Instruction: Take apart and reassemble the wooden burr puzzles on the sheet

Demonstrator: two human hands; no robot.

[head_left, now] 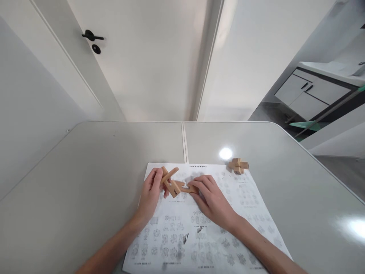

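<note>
My left hand point(152, 190) is closed around a small group of crossed wooden puzzle pieces point(170, 183), one of them bearing a dark printed mark. From the right, my right hand point(209, 196) pinches a notched wooden puzzle piece point(191, 188) between thumb and fingers. Its notched end meets the pieces in my left hand; whether they interlock I cannot tell. Both hands are over a large printed sheet point(216, 243) covered in small diagrams and lines of text. Fingers hide parts of the wooden pieces.
An assembled wooden block puzzle point(238, 166) sits at the sheet's upper right edge. The grey table point(85, 182) has a seam down its far half. Beyond it stand a white door point(148, 61) with a black handle point(92, 36) and, at right, a white cabinet point(310, 91).
</note>
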